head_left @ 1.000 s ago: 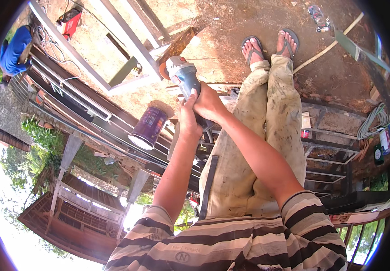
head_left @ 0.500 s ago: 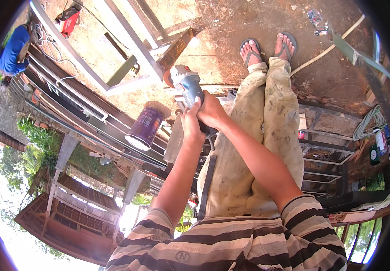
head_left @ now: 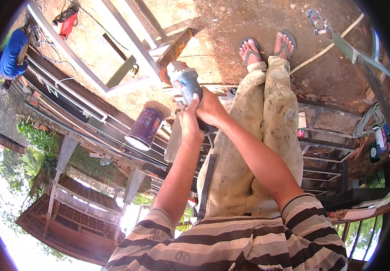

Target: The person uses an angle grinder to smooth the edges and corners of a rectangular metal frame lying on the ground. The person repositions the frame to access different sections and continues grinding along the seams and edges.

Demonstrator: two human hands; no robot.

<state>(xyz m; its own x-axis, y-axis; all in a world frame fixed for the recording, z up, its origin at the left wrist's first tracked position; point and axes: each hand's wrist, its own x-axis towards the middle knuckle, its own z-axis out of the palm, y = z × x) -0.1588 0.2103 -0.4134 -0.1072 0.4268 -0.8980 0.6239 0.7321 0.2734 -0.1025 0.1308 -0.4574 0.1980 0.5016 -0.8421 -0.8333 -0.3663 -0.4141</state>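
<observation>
An angle grinder (head_left: 189, 86) with a blue-grey body and silver head is held in both hands. My left hand (head_left: 189, 119) is closed round its near side, thumb along the body. My right hand (head_left: 210, 108) wraps the body from the right. The reddish-brown disc (head_left: 164, 76) stands nearly edge-on at the end of a silver metal bar (head_left: 134, 40), part of a welded frame; whether they touch I cannot tell. A rusty brown metal piece (head_left: 175, 47) lies just beyond the disc. The grinder's cable hangs below my hands.
A purple paint can (head_left: 145, 128) stands left of my left arm, near long stacked metal bars (head_left: 79, 106). A person in a blue shirt (head_left: 12, 56) bends at the far left, near a red machine (head_left: 68, 22). A coiled hose (head_left: 370, 119) lies at the right.
The grinder's head has shifted slightly up and left and rolled, so the disc shows more edge-on beside the bar. Both hands keep their hold.
</observation>
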